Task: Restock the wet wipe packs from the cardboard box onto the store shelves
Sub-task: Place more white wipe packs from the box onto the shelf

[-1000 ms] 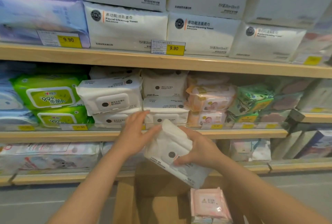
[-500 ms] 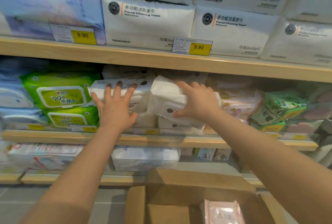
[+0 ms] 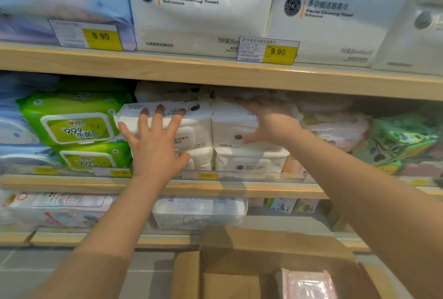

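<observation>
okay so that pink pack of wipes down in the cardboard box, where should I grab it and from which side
Grip the pink pack across its two long side edges, coming straight down from above. It lies flat, face up, in the open-topped cardboard box, so only its top is reachable. Its right edge looks close to the box wall, so slip the fingers in on the left side first.

Pink pack (image 3: 308,284) in cardboard box (image 3: 239,272) cut by bottom edge.
</observation>
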Available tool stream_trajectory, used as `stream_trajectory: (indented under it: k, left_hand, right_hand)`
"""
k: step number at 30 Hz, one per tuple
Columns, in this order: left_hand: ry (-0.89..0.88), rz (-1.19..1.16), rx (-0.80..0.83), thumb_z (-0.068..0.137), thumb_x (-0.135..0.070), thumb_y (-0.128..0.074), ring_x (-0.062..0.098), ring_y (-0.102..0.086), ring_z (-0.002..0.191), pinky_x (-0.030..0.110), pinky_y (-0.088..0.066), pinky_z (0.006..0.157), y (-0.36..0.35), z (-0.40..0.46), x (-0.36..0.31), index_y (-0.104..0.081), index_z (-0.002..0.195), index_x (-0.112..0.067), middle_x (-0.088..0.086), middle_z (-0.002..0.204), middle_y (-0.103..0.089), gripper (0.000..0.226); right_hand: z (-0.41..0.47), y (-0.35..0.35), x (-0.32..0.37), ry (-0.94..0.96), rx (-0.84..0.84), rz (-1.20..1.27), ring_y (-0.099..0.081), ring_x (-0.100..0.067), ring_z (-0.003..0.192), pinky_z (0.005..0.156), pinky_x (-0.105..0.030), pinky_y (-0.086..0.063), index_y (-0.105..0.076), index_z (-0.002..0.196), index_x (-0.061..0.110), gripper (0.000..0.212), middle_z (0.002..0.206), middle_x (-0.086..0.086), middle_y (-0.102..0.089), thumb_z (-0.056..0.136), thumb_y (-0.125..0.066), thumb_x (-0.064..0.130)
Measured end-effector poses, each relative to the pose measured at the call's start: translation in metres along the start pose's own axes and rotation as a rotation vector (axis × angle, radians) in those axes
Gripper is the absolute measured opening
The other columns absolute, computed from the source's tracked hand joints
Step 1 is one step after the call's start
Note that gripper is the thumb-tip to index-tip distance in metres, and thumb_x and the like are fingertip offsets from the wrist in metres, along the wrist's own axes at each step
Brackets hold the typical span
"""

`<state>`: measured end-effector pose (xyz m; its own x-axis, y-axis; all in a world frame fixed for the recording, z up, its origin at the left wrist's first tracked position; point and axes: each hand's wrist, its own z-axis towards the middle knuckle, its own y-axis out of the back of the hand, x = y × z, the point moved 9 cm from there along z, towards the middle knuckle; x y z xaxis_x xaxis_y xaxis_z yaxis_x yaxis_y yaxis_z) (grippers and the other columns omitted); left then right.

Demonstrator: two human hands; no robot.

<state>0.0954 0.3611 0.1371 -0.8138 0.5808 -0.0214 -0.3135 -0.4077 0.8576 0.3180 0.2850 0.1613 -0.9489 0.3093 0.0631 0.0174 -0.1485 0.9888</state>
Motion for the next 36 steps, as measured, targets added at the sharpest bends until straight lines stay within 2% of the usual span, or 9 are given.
stream_trajectory:
  k: [6,12,15,19,23,26,29,33,36]
  left_hand:
    - [0.002,-0.008,-0.009,0.06,-0.047,-0.073,0.042,-0.024,0.134,0.075,-0.008,0.1,0.001,0.0,-0.002,-0.031,0.139,-0.032,0.014,0.145,-0.034,0.091]
    - [-0.004,-0.012,-0.028,0.059,-0.046,-0.074,0.042,-0.025,0.133,0.075,-0.009,0.099,0.001,-0.001,-0.001,-0.031,0.139,-0.032,0.014,0.145,-0.034,0.092]
    - [0.008,0.02,0.02,0.061,-0.049,-0.072,0.04,-0.021,0.135,0.074,-0.008,0.1,0.0,-0.001,-0.001,-0.028,0.141,-0.034,0.012,0.147,-0.03,0.093]
    - [-0.003,0.068,0.136,0.068,-0.056,-0.067,0.037,-0.011,0.14,0.075,-0.009,0.102,0.007,-0.001,-0.006,-0.015,0.145,-0.037,0.01,0.152,-0.02,0.094]
    - [-0.078,0.0,0.078,0.08,-0.044,-0.062,0.032,-0.007,0.143,0.07,-0.003,0.105,0.026,-0.018,-0.036,-0.018,0.148,-0.028,0.011,0.155,-0.015,0.083]
    - [-0.233,-0.206,0.055,0.081,-0.033,-0.063,0.03,-0.022,0.14,0.059,-0.01,0.111,0.018,-0.062,-0.087,-0.031,0.145,-0.019,0.01,0.153,-0.027,0.073]
    - [-0.382,-0.325,0.185,0.078,-0.029,-0.065,0.03,-0.04,0.131,0.051,-0.026,0.109,-0.019,-0.113,-0.14,-0.043,0.137,-0.019,0.008,0.143,-0.043,0.063]
    - [-0.435,-0.331,0.497,0.086,-0.029,-0.052,0.02,-0.028,0.138,0.043,-0.017,0.116,-0.087,-0.167,-0.188,-0.032,0.144,-0.024,-0.001,0.149,-0.032,0.062]
    - [-0.42,-0.304,0.595,0.087,-0.03,-0.05,0.018,-0.023,0.141,0.04,-0.015,0.117,-0.129,-0.193,-0.208,-0.027,0.146,-0.025,-0.002,0.152,-0.028,0.063]
  right_hand:
    - [0.004,0.002,0.0,-0.032,0.061,-0.029,-0.051,-0.026,0.12,0.099,-0.041,-0.044,-0.015,0.147,0.043,0.104,0.139,-0.002,-0.049,0.064,-0.075,0.06]
    - [-0.002,0.003,0.005,-0.008,-0.047,-0.088,-0.026,-0.025,0.138,0.113,-0.044,-0.022,-0.015,0.147,0.04,0.101,0.153,0.001,-0.027,0.067,-0.071,0.062]
    - [-0.004,0.005,0.013,-0.014,-0.066,-0.184,-0.03,-0.023,0.136,0.114,-0.045,-0.017,-0.017,0.148,0.031,0.098,0.15,0.0,-0.031,0.07,-0.07,0.059]
    - [-0.019,0.013,0.026,-0.04,0.018,-0.211,-0.04,-0.027,0.127,0.103,-0.042,-0.033,-0.031,0.141,0.019,0.077,0.136,-0.007,-0.045,0.08,-0.066,0.05]
    - [-0.06,0.029,0.039,0.16,-0.128,-0.225,-0.037,-0.027,0.13,0.105,-0.04,-0.029,-0.033,0.142,0.015,0.068,0.142,-0.007,-0.04,0.086,-0.06,0.042]
    - [-0.119,0.014,0.02,0.255,-0.217,-0.186,-0.043,-0.03,0.128,0.11,-0.045,-0.028,-0.046,0.135,0.012,0.062,0.139,-0.011,-0.046,0.082,-0.066,0.034]
    - [-0.183,-0.02,-0.022,0.199,-0.235,-0.147,-0.06,-0.029,0.107,0.093,-0.042,-0.047,-0.061,0.115,0.014,0.055,0.117,-0.007,-0.062,0.067,-0.08,0.031]
    - [-0.254,-0.089,-0.082,0.0,-0.098,-0.102,-0.067,-0.018,0.093,0.082,-0.036,-0.054,-0.067,0.104,0.023,0.05,0.102,0.004,-0.068,0.058,-0.086,0.03]
    - [-0.293,-0.144,-0.116,-0.087,0.021,-0.074,-0.067,-0.014,0.083,0.073,-0.029,-0.055,-0.066,0.093,0.029,0.045,0.093,0.008,-0.067,0.053,-0.086,0.032]
